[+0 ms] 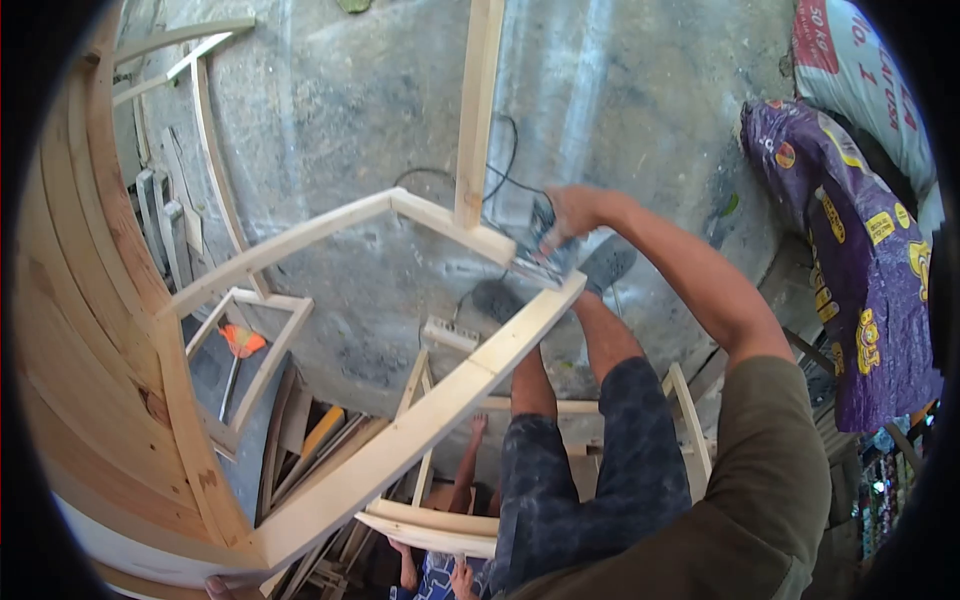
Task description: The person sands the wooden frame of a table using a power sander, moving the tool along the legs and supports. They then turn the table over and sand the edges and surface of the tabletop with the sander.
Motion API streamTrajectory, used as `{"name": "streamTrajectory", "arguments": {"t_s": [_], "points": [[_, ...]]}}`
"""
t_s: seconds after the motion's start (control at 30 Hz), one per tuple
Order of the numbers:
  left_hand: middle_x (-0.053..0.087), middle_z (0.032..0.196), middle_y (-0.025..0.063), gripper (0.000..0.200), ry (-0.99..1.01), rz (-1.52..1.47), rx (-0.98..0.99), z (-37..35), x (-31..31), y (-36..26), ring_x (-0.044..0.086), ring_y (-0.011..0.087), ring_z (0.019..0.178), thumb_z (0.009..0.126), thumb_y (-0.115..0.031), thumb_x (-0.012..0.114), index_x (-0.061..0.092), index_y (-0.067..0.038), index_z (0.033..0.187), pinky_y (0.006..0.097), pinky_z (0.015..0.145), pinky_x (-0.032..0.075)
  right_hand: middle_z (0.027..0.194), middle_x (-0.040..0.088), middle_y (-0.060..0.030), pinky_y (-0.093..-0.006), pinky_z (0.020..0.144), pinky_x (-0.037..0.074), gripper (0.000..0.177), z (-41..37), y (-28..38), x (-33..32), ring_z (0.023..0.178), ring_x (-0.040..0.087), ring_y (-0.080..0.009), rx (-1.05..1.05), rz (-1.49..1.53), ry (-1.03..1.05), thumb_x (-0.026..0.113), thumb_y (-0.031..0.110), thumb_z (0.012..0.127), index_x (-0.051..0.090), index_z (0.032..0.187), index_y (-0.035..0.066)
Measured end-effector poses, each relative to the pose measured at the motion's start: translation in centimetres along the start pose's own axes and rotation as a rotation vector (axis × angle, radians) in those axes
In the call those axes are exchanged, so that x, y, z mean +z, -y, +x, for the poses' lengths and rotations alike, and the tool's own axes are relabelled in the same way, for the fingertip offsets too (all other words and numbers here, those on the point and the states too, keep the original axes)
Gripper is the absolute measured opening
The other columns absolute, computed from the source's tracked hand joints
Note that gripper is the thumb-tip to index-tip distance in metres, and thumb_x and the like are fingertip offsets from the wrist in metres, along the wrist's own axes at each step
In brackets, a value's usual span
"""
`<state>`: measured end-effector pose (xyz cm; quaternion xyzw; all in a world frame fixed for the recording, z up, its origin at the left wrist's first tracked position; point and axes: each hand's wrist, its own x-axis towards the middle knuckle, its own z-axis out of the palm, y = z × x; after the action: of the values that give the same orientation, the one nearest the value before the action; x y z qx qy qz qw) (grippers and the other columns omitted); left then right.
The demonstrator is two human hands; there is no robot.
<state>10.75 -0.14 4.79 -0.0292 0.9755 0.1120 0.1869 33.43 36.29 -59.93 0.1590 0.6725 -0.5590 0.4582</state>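
Observation:
My right hand (572, 215) is closed around a corded power tool (537, 245) with a teal-grey body; its exact kind is blurred. The metal end of the tool is at the gap between two pale wooden pieces, beside the tip of a long beam (440, 405). This beam belongs to a large wooden frame (290, 245) with angled joints. An upright post (478, 110) rises near the tool. My left hand (217, 588) shows only its fingertips at the lower left, curled on the frame's edge; the rest is out of view.
A power strip (452, 334) and black cord lie on the concrete floor between my feet and the frame. Another person's hands (460, 578) and arm are below, near a smaller wooden frame. Purple sack (850, 260) at right; an orange-headed tool (243, 340) at left.

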Motion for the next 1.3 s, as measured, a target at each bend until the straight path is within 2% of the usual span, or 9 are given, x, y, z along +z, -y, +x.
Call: {"name": "streamTrajectory", "arguments": {"t_s": [0.03,0.07,0.17,0.37,0.63,0.73,0.8,0.93,1.3], "points": [[0.056,0.116,0.009,0.059,-0.059,-0.531,-0.167,0.7,-3.0,5.0,0.06,0.0155,0.087,0.093,-0.031,0.077,0.045,-0.003,0.134,0.0293,0.062,0.061,0.113,0.072,-0.03,-0.0453,0.095,0.053,0.102,-1.3,-1.1,0.1,0.112,0.069,-0.0413,0.027,-0.011,-0.028,0.098,0.054,0.058,0.056,0.126,-0.01],[0.057,0.114,0.008,0.057,-0.069,-0.575,-0.193,0.6,-3.1,5.4,0.06,0.0147,0.086,0.094,-0.029,0.076,0.045,-0.003,0.134,0.0283,0.063,0.062,0.115,0.071,-0.0307,-0.0455,0.097,0.052,0.103,-1.8,-1.9,0.4,0.114,0.068,-0.0417,0.055,-0.016,-0.042,0.098,0.054,0.057,0.057,0.127,-0.01],[0.058,0.108,0.005,0.048,-0.02,-0.147,0.065,0.1,0.1,2.0,0.06,0.0125,0.081,0.096,-0.023,0.072,0.046,-0.003,0.132,0.0252,0.066,0.063,0.116,0.071,-0.0308,-0.0458,0.091,0.055,0.103,0.3,-2.8,0.9,0.108,0.071,-0.0415,0.03,0.009,-0.092,0.097,0.054,0.06,0.056,0.129,-0.01],[0.062,0.098,0.0007,0.034,0.091,-0.058,0.222,0.1,0.4,0.3,0.06,0.01,0.073,0.1,-0.016,0.065,0.049,-0.004,0.128,0.0213,0.07,0.066,0.108,0.073,-0.0294,-0.0463,0.067,0.059,0.102,10.0,3.1,-0.6,0.088,0.075,-0.0392,0.013,0.037,-0.011,0.095,0.052,0.063,0.053,0.13,-0.012],[0.066,0.092,0.0061,0.034,0.052,0.294,0.522,1.1,4.1,-2.0,0.066,0.0201,0.075,0.105,-0.034,0.064,0.061,-0.006,0.123,0.0312,0.064,0.063,0.115,0.07,-0.0291,-0.0446,0.063,0.059,0.107,0.4,-1.3,0.3,0.094,0.073,-0.0372,0.042,0.034,-0.001,0.095,0.048,0.063,0.046,0.14,-0.01],[0.047,0.15,0.0275,0.082,-0.266,0.019,0.184,1.6,1.8,0.3,0.053,0.0347,0.131,0.1,-0.037,0.067,0.031,0.011,0.156,0.0463,0.11,0.045,0.121,0.069,-0.0302,-0.0456,0.077,0.059,0.109,-5.2,-2.2,0.5,0.104,0.071,-0.0391,0.122,0.143,-0.052,0.095,0.047,0.063,0.046,0.142,-0.01],[0.05,0.147,0.0264,0.08,-0.259,0.023,0.149,0.8,3.5,-0.9,0.056,0.0336,0.128,0.1,-0.036,0.067,0.032,0.012,0.154,0.0443,0.108,0.047,0.123,0.068,-0.0302,-0.0452,0.088,0.056,0.108,-6.0,-1.1,1.8,0.11,0.069,-0.0405,0.004,0.076,-0.129,0.094,0.047,0.063,0.048,0.142,-0.01],[0.054,0.144,0.0243,0.072,-0.159,-0.041,0.308,0.9,5.5,-2.6,0.058,0.0311,0.124,0.102,-0.027,0.068,0.035,0.011,0.153,0.0404,0.104,0.049,0.124,0.069,-0.0294,-0.0446,0.102,0.05,0.102,-9.8,7.2,2.1,0.116,0.066,-0.0425,-0.174,0.087,-0.202,0.091,0.048,0.065,0.051,0.14,-0.009],[0.05,0.142,0.0232,0.07,-0.133,0.261,0.622,0.2,7.0,-6.3,0.053,0.0365,0.13,0.094,-0.015,0.074,0.04,0.003,0.152,0.0464,0.111,0.041,0.123,0.069,-0.0315,-0.0431,0.096,0.053,0.099,-19.4,34.3,1.5,0.114,0.069,-0.04,-0.484,0.009,-0.044,0.079,0.054,0.079,0.047,0.144,-0.013]]}}
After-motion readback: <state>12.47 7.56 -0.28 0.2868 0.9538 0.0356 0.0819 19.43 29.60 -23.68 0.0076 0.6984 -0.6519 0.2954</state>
